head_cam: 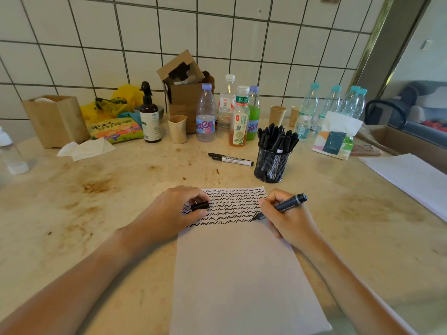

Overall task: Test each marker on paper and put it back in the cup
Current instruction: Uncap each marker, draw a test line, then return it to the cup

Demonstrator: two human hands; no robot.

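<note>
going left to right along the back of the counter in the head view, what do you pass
brown paper bag → yellow snack bag → dark pump bottle → beige cup → purple-capped bottle → mesh cup of markers → tissue pack

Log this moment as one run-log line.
step: testing marker | right hand: holds marker, tip on paper | left hand: holds cap, rests on paper | cup: full of markers
</note>
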